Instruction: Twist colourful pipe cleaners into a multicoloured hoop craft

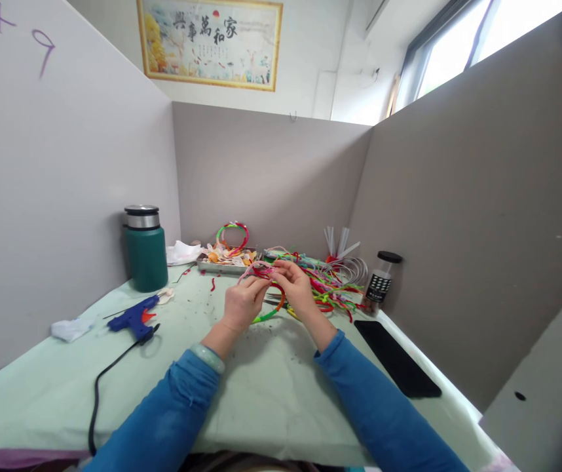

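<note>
Closest to me are two blue sleeves [173,410], reaching in over the pale green desk [266,400], with a light green bangle [207,358] at the left wrist. Past the cuffs, the left hand [242,305] and the right hand [297,288] meet over the middle of the desk. Both have a closed grip, the fingertips pinched together on the pink and red fuzzy strands at the top of a coloured hoop [280,301]. Its orange and green lower curve shows below and between the hands. A tool with dark tips [272,299] sits just behind it, mostly hidden from where I stand.

Off to the left there's a blue glue gun [136,318] on its side, its black cord [97,393] trailing to the near edge, and a green bottle [147,255] upright behind it. Beyond the hands I can see a metal tray [226,268] heaped with pale and orange bits, another hoop [248,236] standing on top. To the right of the tray spreads a tangle of bright fuzzy stems [337,288], next to a coil of wire [357,270]. Further right, a black-lidded jar [380,283] stands near a flat black slab [396,358].
</note>
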The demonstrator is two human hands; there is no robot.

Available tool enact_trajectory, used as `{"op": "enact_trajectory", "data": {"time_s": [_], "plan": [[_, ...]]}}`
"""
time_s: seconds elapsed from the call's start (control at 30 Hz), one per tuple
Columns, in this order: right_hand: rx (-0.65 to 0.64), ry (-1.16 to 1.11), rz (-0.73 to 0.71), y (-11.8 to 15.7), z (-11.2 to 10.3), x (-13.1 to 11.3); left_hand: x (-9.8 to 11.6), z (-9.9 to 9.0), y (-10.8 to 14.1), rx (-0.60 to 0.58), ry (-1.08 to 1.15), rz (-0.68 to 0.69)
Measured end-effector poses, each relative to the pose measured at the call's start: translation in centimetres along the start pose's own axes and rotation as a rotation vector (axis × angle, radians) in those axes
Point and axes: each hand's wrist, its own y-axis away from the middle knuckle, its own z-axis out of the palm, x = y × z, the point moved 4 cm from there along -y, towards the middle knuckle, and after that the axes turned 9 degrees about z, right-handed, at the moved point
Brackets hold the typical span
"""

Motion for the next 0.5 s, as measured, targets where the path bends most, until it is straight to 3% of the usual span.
{"op": "enact_trajectory", "data": {"time_s": [0.33, 0.5], "plan": [[0.003, 0.197, -0.128, 0.38, 0.32, -0.08, -0.62, 0.46, 0.15, -0.07, 0.132, -0.255], [0.002, 0.234, -0.156, 0.74, 0.63, -0.53, -0.95, 0.77, 0.29, -0.109, 0.147, -0.29]]}}
